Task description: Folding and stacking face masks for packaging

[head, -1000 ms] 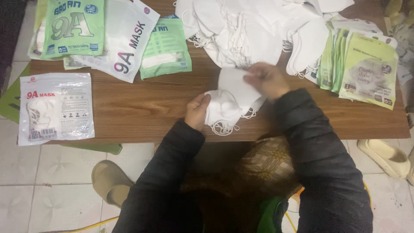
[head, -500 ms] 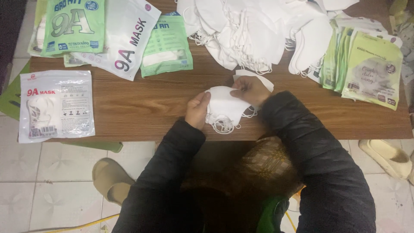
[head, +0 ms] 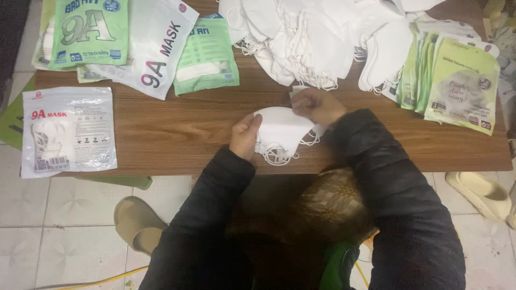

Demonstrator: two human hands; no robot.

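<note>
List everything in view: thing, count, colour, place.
Table: one, brown wood, centre.
Loose masks: large pile, white, far edge.
Mask stack: small, white, between both hands.
Green pouches: fanned stack, far right.
Clear mask packet: one, near left.
Packets: several, green and white, far left.
Slippers: two seen, beige, on the floor tiles.
Left hand: grips the stack's left end.
Right hand: rests on the stack's top.

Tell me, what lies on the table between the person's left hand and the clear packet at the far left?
Only bare wooden table lies between the left hand and the clear packet in the head view.
</note>
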